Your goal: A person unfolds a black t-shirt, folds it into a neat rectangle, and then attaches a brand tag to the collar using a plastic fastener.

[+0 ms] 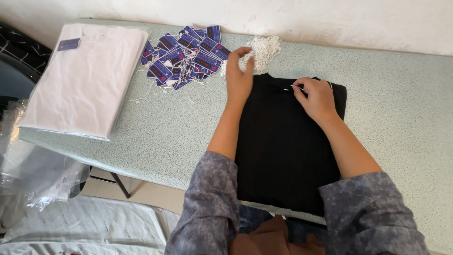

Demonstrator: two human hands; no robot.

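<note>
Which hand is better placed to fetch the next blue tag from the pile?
Left, probably. The left hand is up at the white strings, right next to the blue tags. The right hand is pinching a pin at the black garment collar, farther away.

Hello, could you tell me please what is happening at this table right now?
A person in grey patterned sleeves works at a speckled table. A folded black garment lies in front of them. The right hand pinches a thin metal pin or needle at its collar. The left hand reaches into a bundle of white strings just beyond the collar. To the left lie a heap of blue tags and a stack of folded white garments, one tag on top.
</note>
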